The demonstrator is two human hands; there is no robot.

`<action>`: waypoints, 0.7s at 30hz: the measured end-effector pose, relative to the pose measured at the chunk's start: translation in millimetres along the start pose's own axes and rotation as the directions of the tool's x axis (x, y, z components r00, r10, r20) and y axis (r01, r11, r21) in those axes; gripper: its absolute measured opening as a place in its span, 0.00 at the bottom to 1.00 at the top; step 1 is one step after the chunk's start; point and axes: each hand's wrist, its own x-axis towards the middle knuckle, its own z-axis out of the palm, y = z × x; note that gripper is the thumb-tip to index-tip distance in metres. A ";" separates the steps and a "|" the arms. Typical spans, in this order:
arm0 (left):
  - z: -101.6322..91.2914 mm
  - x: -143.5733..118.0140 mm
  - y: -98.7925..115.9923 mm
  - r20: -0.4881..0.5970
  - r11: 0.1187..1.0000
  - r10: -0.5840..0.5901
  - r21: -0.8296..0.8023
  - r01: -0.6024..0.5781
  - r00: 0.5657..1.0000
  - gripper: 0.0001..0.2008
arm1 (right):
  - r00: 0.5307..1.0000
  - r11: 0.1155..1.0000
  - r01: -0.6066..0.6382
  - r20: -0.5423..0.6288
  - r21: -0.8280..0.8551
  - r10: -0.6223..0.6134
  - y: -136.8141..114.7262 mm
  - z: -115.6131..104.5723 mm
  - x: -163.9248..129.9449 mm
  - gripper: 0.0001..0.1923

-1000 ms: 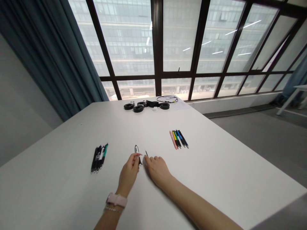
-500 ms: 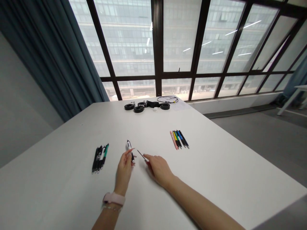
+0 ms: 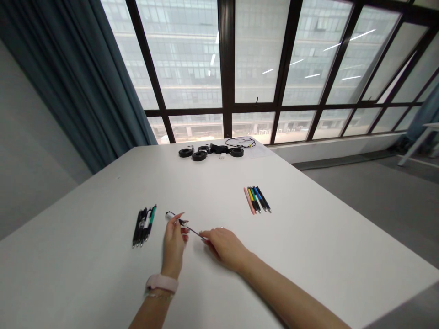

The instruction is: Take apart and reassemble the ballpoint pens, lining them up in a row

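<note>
My left hand (image 3: 173, 240) is closed around a white and black pen barrel (image 3: 169, 214), held at a slant with its far end pointing up and left. Between the fingertips of my right hand (image 3: 224, 246) is a thin dark pen refill (image 3: 195, 232). The refill lies in line with the barrel, and its far end meets the barrel's black front end. Whether it sits inside the barrel I cannot tell. Both hands are just above the white table (image 3: 206, 288).
Several black, white and green pens (image 3: 144, 226) lie in a row on the left. Another row of coloured pens (image 3: 257, 199) lies on the right. Black rolls (image 3: 199, 156) and a looped black cable (image 3: 240, 142) rest at the table's far end, before the windows.
My left hand has tilted the barrel from nearly upright to leaning left, with its front end toward my right hand. The refill, apart from the barrel before, now meets it.
</note>
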 end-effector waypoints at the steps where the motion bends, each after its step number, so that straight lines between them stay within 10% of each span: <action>1: -0.6 -0.1 -0.5 -0.009 1.000 -0.002 -0.002 0.002 1.000 0.23 | 1.000 1.000 0.011 0.003 0.004 -0.011 0.3 0.4 -0.3 0.13; 21: -0.4 0.7 0.2 -0.056 0.999 -0.010 -0.035 0.008 0.998 0.19 | 0.998 0.999 0.003 -0.058 0.032 -0.001 5.9 3.4 -1.6 0.13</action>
